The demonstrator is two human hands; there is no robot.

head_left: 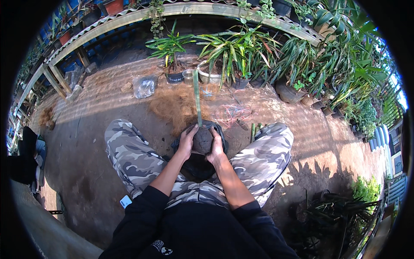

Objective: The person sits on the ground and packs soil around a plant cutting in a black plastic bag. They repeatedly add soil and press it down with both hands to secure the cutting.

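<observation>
Both hands cup a dark ball of soil (202, 140): the left hand (186, 142) and the right hand (216, 146) press its sides, above a black pot (199, 166) between the knees. A green stalk (197, 97) rises from it, long axis pointing away from the person. Even pressure from both palms would likely keep the ball round and the stalk straight.

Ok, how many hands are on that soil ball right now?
2. The left hand cups the soil ball on its left side, the right hand on its right, above the dark pot.
</observation>
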